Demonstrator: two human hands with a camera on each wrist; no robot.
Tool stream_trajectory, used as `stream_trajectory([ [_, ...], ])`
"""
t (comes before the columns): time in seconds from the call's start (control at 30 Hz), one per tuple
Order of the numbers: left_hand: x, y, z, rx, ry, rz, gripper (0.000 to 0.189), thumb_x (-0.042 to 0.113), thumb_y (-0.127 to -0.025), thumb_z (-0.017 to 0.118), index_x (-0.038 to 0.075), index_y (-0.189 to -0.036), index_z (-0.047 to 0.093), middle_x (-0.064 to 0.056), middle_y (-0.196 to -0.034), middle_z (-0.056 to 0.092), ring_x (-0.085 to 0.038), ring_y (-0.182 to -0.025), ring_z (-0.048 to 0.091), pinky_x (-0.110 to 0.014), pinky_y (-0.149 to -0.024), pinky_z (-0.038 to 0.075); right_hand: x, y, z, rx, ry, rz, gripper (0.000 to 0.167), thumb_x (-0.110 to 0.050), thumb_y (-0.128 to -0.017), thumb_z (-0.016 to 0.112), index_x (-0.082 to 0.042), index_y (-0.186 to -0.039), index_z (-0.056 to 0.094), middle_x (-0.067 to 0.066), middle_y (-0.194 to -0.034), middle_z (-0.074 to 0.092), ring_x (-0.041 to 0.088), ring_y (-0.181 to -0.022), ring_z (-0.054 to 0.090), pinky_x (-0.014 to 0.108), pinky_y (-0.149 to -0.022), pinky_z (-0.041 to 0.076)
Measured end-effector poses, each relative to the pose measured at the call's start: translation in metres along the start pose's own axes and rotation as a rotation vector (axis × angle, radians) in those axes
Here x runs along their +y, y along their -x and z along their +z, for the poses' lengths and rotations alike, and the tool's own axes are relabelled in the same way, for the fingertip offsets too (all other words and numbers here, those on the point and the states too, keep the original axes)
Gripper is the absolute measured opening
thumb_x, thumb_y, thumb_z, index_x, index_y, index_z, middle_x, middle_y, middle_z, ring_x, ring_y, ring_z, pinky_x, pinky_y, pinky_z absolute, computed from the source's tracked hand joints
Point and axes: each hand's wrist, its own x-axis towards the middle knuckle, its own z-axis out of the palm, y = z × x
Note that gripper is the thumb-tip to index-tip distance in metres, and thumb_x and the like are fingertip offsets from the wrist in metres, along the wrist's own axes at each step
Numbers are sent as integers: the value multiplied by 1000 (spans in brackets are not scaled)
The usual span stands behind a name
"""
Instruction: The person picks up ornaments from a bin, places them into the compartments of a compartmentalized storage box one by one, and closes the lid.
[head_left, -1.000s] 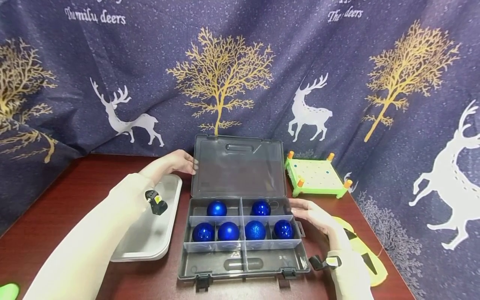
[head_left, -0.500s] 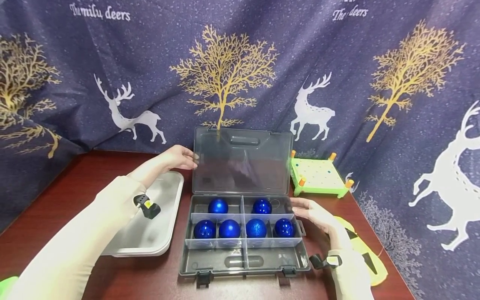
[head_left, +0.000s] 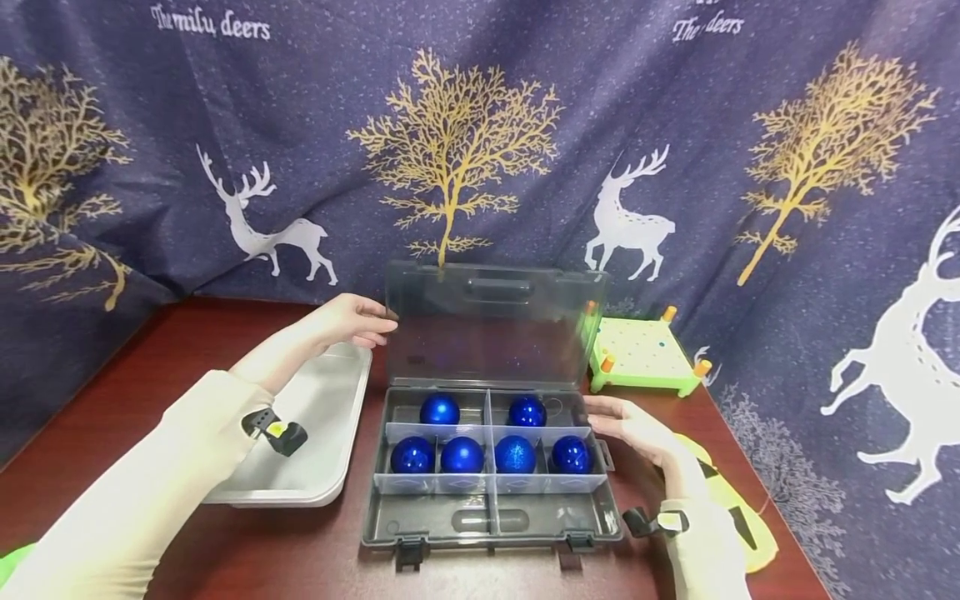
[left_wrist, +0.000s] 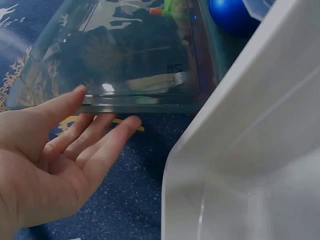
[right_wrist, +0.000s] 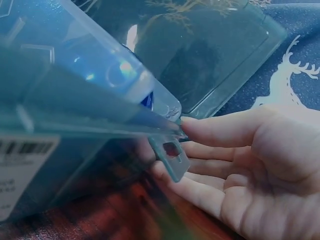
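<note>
A grey translucent plastic organizer box (head_left: 427, 508) lies with its lid (head_left: 487, 333) raised at the back. Two shiny blue balls (head_left: 439, 409) sit in its back compartments and several more (head_left: 515, 454) fill the middle row. The front compartments hold no balls. My left hand (head_left: 348, 321) pinches the lid's left edge; in the left wrist view the thumb (left_wrist: 67, 102) is on one face and the fingers on the other. My right hand (head_left: 633, 429) grips the box's right wall near the back corner, its thumb (right_wrist: 215, 130) at the rim beside a small plastic loop (right_wrist: 172, 155).
A white tray (head_left: 341, 467) stands left of the box, under my left forearm. Behind right is a green-framed pegboard stand (head_left: 645, 379) with orange posts. A yellow item with black patches (head_left: 757, 533) lies beside my right forearm. A printed cloth (head_left: 480, 150) hangs behind the table.
The lid has tilted up and forward from leaning back, my left hand moving along with its edge. My right hand stays at the box's side. The head view has shifted slightly.
</note>
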Motion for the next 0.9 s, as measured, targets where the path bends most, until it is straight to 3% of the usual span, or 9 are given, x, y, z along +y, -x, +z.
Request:
stream_trajectory([
  [0.1, -1, 6, 1, -18, 18, -5, 56, 25, -98, 59, -12, -138, 45, -30, -135, 54, -33, -112, 66, -36, -93, 55, 0, 2, -3, -4, 11, -7, 57, -19, -98, 56, 10, -144, 37, 31, -144, 44, 43, -129, 48, 17, -95, 44],
  [0.2, -2, 13, 3, -34, 33, 7, 57, 27, -99, 57, -12, -139, 44, -30, -139, 51, -38, -120, 60, -37, -96, 52, -2, 3, -5, -15, -16, -19, 57, -17, -99, 55, 10, -145, 35, 32, -144, 44, 42, -130, 49, 15, -95, 45],
  [0.47, -5, 29, 8, -56, 79, 111, 59, 35, -106, 39, -16, -135, 44, -35, -139, 47, -46, -125, 53, -40, -99, 50, -17, 11, -12, 0, -112, -78, 57, -13, -103, 48, 19, -144, 25, 41, -145, 32, 0, -112, 62, 25, -98, 49],
  [0.7, -6, 38, 13, -49, 123, 93, 68, 44, -104, 36, -15, -137, 43, -34, -142, 45, -45, -127, 51, -40, -103, 47, -27, 11, -13, 33, -143, -141, 58, -18, -106, 40, 23, -142, 21, 46, -144, 27, 0, -112, 61, 23, -97, 50],
  [0.9, -9, 43, 18, -39, 129, 107, 65, 39, -105, 38, -17, -137, 40, -35, -142, 43, -46, -126, 51, -41, -102, 47, -31, 7, -16, 54, -145, -169, 58, -21, -107, 37, 24, -141, 22, 43, -144, 32, -5, -111, 60, 17, -95, 49],
])
